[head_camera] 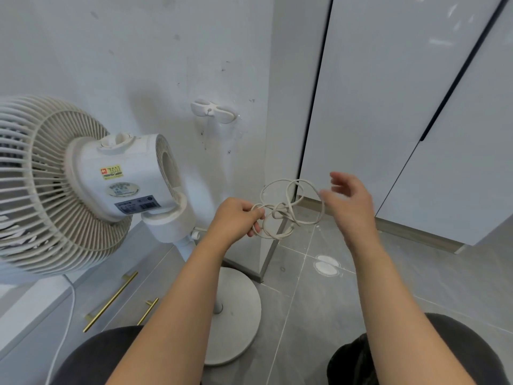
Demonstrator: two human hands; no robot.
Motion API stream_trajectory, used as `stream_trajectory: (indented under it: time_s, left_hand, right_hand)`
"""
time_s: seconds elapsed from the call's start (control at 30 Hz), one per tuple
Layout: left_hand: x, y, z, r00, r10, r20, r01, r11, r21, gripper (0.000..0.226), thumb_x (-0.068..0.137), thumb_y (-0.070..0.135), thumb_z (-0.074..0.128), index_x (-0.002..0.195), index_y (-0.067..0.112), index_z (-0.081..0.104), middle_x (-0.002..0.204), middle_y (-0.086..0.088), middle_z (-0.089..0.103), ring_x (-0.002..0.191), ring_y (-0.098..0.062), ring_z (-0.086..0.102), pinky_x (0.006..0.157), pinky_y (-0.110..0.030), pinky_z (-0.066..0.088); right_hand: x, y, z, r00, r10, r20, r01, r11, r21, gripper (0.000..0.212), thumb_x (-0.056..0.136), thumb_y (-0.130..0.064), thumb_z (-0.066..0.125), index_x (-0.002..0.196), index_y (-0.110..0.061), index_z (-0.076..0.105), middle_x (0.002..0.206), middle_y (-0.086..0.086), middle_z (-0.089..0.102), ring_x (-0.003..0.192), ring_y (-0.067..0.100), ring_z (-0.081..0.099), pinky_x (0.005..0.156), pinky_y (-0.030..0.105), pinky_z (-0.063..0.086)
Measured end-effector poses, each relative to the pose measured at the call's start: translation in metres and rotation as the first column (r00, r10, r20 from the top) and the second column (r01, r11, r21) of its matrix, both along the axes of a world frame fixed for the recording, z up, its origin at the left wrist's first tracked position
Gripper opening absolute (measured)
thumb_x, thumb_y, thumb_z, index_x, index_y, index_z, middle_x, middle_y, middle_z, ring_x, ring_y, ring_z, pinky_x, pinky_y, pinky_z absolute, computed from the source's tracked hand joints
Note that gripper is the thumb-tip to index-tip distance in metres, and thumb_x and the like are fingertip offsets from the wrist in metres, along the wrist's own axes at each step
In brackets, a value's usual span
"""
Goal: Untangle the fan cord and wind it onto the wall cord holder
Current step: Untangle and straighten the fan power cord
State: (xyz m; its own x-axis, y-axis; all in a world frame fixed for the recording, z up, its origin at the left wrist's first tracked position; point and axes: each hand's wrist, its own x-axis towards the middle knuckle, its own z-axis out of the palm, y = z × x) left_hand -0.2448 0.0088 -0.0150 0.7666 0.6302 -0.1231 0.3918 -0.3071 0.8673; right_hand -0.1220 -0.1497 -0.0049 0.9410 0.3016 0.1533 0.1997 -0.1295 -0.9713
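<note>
Fan cord (288, 209): we count one, knotted into several loops, held in the air beside one standing fan (83, 184). Our left hand (238, 218) pinches the tangle; our right hand (349, 198) is spread, its fingers blurred. One cord holder (213, 110) sits bare on the wall.

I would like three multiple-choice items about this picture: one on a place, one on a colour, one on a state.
1. Where is the cord holder?
A. on the floor
B. on the wall, above the hands
C. on the fan's base

2. What colour are the drawer handles?
A. black
B. red
C. gold

3. What state is the cord in?
A. knotted in loops
B. wound on the holder
C. lying straight

Answers:
1. B: it is fixed to the wall, right of the fan.
2. C: they shine brass-gold.
3. A: the left hand pinches tangled loops; the right hand is open beside them.
</note>
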Motion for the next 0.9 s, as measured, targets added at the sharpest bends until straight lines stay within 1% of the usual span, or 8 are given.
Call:
stream_trajectory:
  time_s: [0.1, 0.17, 0.27, 0.33, 0.43, 0.57, 0.77, 0.9]
  left_hand:
    - [0.005, 0.001, 0.002, 0.997, 0.064, 0.047, -0.062, 0.997, -0.051, 0.023, 0.092, 0.017, 0.055, 0.076, 0.008, 0.067, 0.056, -0.003, 0.062, 0.033, -0.001, 0.047, 0.039, -0.008, 0.036]
    - [0.008, 0.002, 0.003, 0.994, 0.08, 0.067, -0.076, 0.995, -0.072, 0.023, 0.092, 0.017, 0.055, 0.074, 0.01, 0.066, 0.055, -0.003, 0.061, 0.032, -0.001, 0.046, 0.038, -0.009, 0.036]
    - [0.008, 0.001, 0.003, 0.995, 0.076, 0.066, -0.071, 0.995, -0.077, 0.021, 0.091, 0.016, 0.055, 0.074, 0.011, 0.066, 0.051, 0.0, 0.058, 0.032, -0.003, 0.045, 0.039, -0.009, 0.036]
    - [0.008, 0.001, 0.004, 0.995, 0.07, 0.075, -0.061, 0.992, -0.109, 0.022, 0.091, 0.014, 0.054, 0.072, 0.012, 0.066, 0.045, 0.004, 0.055, 0.033, -0.005, 0.043, 0.04, -0.01, 0.036]
    - [0.006, 0.002, 0.004, 0.996, 0.038, 0.081, -0.027, 0.991, -0.135, 0.02, 0.09, 0.015, 0.058, 0.072, 0.014, 0.066, 0.038, 0.007, 0.051, 0.036, -0.005, 0.042, 0.043, -0.013, 0.037]
    - [0.008, -0.001, 0.003, 0.998, 0.033, 0.054, -0.027, 0.994, -0.108, 0.011, 0.078, 0.017, 0.074, 0.077, 0.006, 0.072, 0.049, 0.003, 0.055, 0.042, -0.007, 0.047, 0.05, -0.018, 0.042]
    - [0.016, -0.007, -0.007, 0.998, 0.019, -0.054, -0.014, 0.996, 0.093, 0.019, 0.082, 0.02, 0.068, 0.067, 0.01, 0.066, 0.054, 0.001, 0.057, 0.052, -0.013, 0.049, 0.054, -0.024, 0.038]
    - [0.021, -0.01, -0.013, 0.992, 0.014, -0.124, 0.013, 0.977, 0.213, 0.025, 0.089, 0.025, 0.058, 0.069, 0.012, 0.059, 0.063, -0.001, 0.052, 0.058, -0.016, 0.045, 0.052, -0.026, 0.033]
  right_hand:
    - [-0.035, -0.003, 0.0, 0.979, -0.006, 0.202, -0.012, 0.996, 0.087, 0.027, 0.083, 0.004, 0.052, 0.083, -0.018, 0.067, 0.07, 0.001, 0.062, 0.06, 0.006, 0.051, 0.055, 0.014, 0.041]
    - [-0.051, 0.006, -0.014, 0.962, 0.211, 0.174, -0.184, 0.97, -0.157, 0.026, 0.086, -0.002, 0.053, 0.084, -0.022, 0.07, 0.058, -0.004, 0.058, 0.05, 0.007, 0.046, 0.053, 0.02, 0.038]
    - [-0.056, 0.021, -0.031, 0.928, 0.34, 0.153, -0.229, 0.845, -0.484, 0.019, 0.091, -0.025, 0.056, 0.102, -0.022, 0.07, 0.07, -0.01, 0.063, 0.068, 0.007, 0.056, 0.066, 0.023, 0.043]
    - [-0.057, 0.027, -0.031, 0.919, 0.364, 0.155, -0.216, 0.791, -0.572, 0.023, 0.091, -0.034, 0.056, 0.106, -0.022, 0.07, 0.084, -0.006, 0.068, 0.082, 0.011, 0.059, 0.07, 0.025, 0.043]
    - [-0.055, 0.034, -0.024, 0.908, 0.397, 0.135, -0.218, 0.721, -0.658, 0.021, 0.089, -0.034, 0.058, 0.097, -0.021, 0.072, 0.081, 0.0, 0.067, 0.08, 0.017, 0.059, 0.066, 0.027, 0.042]
    - [-0.054, 0.034, -0.02, 0.894, 0.424, 0.143, -0.23, 0.709, -0.667, 0.018, 0.089, -0.028, 0.059, 0.095, -0.019, 0.073, 0.083, 0.004, 0.069, 0.081, 0.019, 0.06, 0.068, 0.028, 0.045]
    - [-0.047, 0.026, -0.033, 0.926, 0.307, 0.219, -0.123, 0.795, -0.595, 0.014, 0.089, -0.018, 0.058, 0.086, -0.015, 0.071, 0.065, -0.008, 0.056, 0.066, 0.014, 0.049, 0.057, 0.025, 0.035]
    - [-0.039, 0.018, -0.035, 0.966, 0.217, 0.143, -0.147, 0.91, -0.387, 0.017, 0.089, -0.01, 0.057, 0.073, -0.014, 0.06, 0.056, -0.007, 0.046, 0.052, 0.006, 0.04, 0.048, 0.012, 0.031]
